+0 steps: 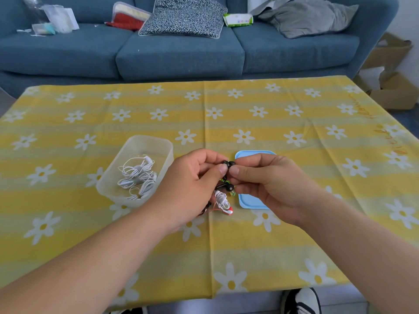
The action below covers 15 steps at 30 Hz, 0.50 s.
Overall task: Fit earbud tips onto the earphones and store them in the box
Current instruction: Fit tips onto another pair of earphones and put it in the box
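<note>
Pinching a black earphone (225, 164), the left hand (192, 184) faced the right hand (267, 182), which pinched a tip (232, 164), between box (136, 141) and lid (249, 201). Fitting seemed under way; next it would need a firm push.

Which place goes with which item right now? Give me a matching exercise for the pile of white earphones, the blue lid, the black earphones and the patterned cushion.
Items:
1. pile of white earphones
2. blue lid
3. black earphones
4. patterned cushion

Places:
A. on the sofa
B. pinched between the left hand and right hand
C. inside the clear box
D. on the tablecloth, partly behind the right hand

Pairs: 1-C, 2-D, 3-B, 4-A
</note>
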### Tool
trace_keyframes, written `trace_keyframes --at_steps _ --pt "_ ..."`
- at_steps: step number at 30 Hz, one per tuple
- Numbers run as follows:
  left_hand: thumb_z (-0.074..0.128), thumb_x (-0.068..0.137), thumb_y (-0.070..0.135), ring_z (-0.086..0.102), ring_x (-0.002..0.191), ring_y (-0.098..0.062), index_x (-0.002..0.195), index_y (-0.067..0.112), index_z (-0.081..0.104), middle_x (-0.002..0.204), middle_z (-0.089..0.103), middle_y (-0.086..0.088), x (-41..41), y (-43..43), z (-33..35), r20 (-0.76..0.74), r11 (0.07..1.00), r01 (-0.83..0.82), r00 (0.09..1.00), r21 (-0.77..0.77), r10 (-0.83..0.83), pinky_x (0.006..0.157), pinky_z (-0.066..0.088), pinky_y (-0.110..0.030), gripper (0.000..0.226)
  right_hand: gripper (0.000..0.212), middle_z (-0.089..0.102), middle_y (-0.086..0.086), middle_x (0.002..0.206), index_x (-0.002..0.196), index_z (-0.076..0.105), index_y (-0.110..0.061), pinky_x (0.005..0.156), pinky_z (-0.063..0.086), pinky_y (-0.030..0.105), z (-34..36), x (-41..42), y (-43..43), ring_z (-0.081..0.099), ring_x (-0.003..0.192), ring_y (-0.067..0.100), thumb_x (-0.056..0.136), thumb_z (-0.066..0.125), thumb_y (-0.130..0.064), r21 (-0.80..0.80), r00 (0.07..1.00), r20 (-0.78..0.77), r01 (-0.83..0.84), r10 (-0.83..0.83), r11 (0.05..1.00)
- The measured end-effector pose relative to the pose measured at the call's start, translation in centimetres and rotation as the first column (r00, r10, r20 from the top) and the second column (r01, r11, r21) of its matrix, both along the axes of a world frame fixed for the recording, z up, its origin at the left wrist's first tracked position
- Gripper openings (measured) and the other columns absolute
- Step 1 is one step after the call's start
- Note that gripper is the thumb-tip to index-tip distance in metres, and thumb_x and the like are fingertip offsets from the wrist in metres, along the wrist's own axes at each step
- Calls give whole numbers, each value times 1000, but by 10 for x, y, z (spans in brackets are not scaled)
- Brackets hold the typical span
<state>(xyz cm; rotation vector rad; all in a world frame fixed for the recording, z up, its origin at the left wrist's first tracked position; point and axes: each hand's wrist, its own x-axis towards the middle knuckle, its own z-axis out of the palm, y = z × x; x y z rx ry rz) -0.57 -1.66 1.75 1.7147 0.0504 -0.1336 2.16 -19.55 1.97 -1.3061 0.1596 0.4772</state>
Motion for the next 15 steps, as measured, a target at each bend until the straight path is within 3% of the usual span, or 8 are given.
trace_keyframes --at_steps 3,15 --pt "61 101 13 57 53 -15 105 17 70 79 77 -2 0 0 -1 12 1000 -5 1000 4 5 51 51 -26 10 12 74 15 79 94 73 5 63 60 26 -1 0 1 72 69 20 82 73 8 2 1000 3 3 -3 1000" --pt "64 100 15 64 55 -5 103 18 69 77 78 3 3 -7 -6 56 996 -83 995 15 82 57 51 -23 6 15 72 16 76 98 75 7 68 57 28 -6 -9 5 67 70 24 84 75 4 18 992 82 98 -99 995"
